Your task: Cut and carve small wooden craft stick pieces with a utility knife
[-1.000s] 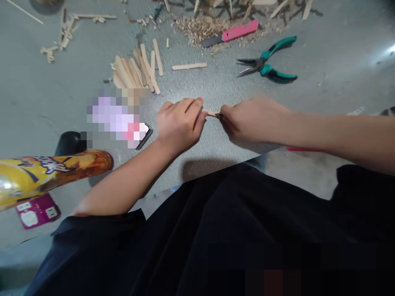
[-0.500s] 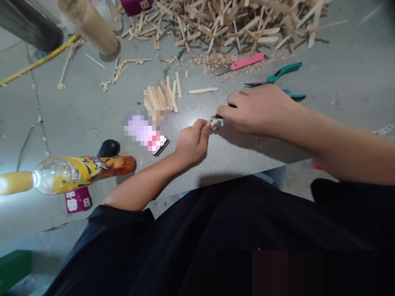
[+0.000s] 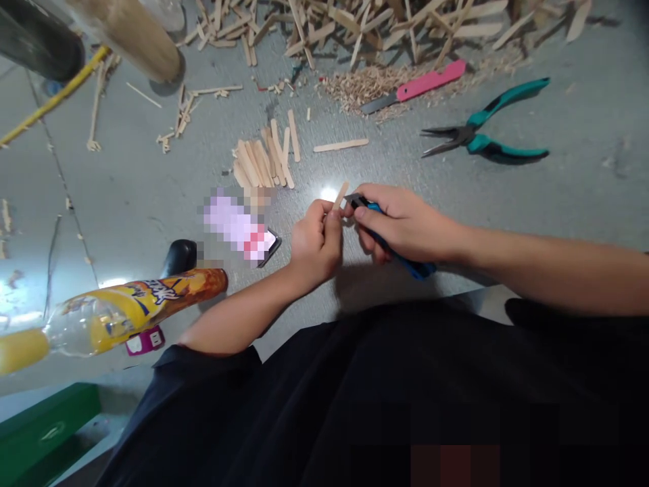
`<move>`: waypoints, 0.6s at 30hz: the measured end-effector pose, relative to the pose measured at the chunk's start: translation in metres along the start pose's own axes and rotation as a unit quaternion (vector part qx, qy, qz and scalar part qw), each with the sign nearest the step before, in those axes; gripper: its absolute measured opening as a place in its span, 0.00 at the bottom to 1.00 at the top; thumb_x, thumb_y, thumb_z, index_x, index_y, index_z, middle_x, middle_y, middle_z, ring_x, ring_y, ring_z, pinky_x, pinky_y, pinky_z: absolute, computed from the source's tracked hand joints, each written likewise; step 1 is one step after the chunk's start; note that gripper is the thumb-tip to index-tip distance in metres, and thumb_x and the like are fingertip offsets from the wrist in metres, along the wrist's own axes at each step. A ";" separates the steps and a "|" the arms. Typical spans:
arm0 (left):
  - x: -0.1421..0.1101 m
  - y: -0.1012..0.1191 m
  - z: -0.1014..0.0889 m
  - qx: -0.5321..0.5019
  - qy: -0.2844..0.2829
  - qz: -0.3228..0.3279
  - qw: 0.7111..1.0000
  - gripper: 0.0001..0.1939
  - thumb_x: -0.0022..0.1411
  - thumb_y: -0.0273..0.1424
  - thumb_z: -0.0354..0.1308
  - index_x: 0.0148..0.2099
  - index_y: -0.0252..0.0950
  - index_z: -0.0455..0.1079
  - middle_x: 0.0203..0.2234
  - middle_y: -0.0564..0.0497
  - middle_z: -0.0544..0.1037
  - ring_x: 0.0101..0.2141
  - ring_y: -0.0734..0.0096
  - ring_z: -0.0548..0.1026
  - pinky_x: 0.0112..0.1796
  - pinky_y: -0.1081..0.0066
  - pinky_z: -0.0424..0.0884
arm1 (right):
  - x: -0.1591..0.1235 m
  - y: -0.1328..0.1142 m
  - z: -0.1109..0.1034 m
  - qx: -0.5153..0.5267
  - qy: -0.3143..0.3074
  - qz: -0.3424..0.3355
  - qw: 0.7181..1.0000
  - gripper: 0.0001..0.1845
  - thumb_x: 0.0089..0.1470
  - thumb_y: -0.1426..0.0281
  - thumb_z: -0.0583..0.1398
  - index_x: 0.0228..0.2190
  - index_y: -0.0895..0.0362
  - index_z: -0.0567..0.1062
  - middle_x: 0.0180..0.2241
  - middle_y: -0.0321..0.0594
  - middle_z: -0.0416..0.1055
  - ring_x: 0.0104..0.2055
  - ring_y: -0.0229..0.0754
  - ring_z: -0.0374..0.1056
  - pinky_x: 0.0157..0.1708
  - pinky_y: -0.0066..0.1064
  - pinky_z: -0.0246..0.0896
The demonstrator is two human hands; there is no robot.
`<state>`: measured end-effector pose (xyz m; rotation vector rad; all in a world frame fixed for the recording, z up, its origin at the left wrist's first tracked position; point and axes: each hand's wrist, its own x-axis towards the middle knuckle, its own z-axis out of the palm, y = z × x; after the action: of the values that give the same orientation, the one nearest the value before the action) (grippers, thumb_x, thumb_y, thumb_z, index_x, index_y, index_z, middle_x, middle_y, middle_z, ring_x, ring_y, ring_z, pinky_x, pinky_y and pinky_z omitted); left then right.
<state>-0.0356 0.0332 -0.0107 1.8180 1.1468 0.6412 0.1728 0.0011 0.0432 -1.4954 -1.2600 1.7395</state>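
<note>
Between the thumb and fingers of my left hand is a wooden craft stick, its free end pointing up and away from me. My right hand is closed around a blue utility knife. The knife's dark blade tip is right beside the stick; whether it touches the wood I cannot tell. A small bunch of craft sticks lies on the table beyond my left hand, and a single loose stick lies to the right of it.
Teal-handled needle-nose pliers lie at the right. A pink-handled blade rests by wood shavings, below a large pile of sticks. A phone, a drink bottle and a wooden cylinder are at the left.
My right hand has drawn back toward my body and turned, so the blue knife now shows and the pliers are uncovered. The view has shifted slightly. The stick in my left hand shows more.
</note>
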 end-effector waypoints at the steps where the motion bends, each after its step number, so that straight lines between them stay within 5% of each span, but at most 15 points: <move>1: 0.000 0.000 0.000 0.001 0.002 -0.004 1.000 0.28 0.86 0.60 0.45 0.49 0.46 0.74 0.28 0.52 0.78 0.28 0.65 0.74 0.30 0.61 0.69 | 0.001 0.001 0.000 0.010 -0.003 0.002 1.000 0.08 0.79 0.63 0.61 0.42 0.48 0.70 0.23 0.29 0.75 0.18 0.42 0.73 0.17 0.33 0.65; 11: -0.003 0.001 0.003 0.028 0.012 -0.041 0.999 0.25 0.87 0.57 0.47 0.48 0.46 0.73 0.26 0.55 0.76 0.25 0.68 0.72 0.29 0.63 0.69 | 0.002 -0.003 0.006 0.059 0.014 0.032 0.998 0.08 0.77 0.67 0.61 0.40 0.49 0.70 0.24 0.31 0.75 0.18 0.41 0.72 0.16 0.33 0.67; 18: -0.003 -0.005 0.005 0.041 0.038 -0.046 0.997 0.32 0.82 0.68 0.46 0.49 0.48 0.73 0.22 0.57 0.74 0.21 0.68 0.69 0.27 0.60 0.64 | 0.003 -0.001 0.014 0.069 0.033 0.013 0.997 0.11 0.78 0.64 0.62 0.39 0.49 0.68 0.24 0.31 0.75 0.19 0.42 0.73 0.18 0.34 0.67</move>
<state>-0.0350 0.0289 -0.0172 1.8110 1.3183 0.6218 0.1582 -0.0006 0.0418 -1.4819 -1.0694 1.7416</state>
